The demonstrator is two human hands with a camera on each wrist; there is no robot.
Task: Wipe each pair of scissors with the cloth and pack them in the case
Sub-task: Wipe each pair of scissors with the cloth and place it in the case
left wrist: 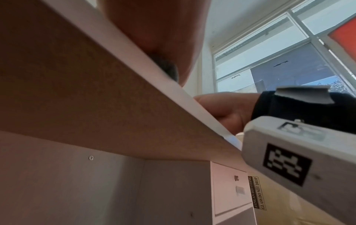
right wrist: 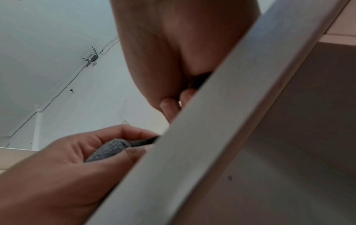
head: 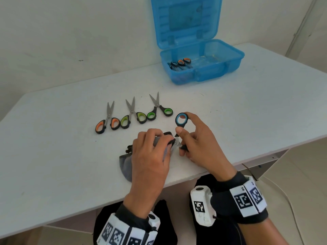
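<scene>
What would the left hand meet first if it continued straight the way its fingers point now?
Probably the blue-handled scissors held by the right hand; the left hand with the cloth is already at their blades.

White table (head: pixel 247 106) against plain pale walls (head: pixel 70 32), seen from above. From below the tabletop edge: raw brown underside (left wrist: pixel 77 91), large metal-framed window (left wrist: pixel 279 60) bright with daylight, red panel (left wrist: pixel 344 35) at its upper corner. Wi-Fi router (right wrist: pixel 93 57) with trailing cables fixed high on wall.
</scene>
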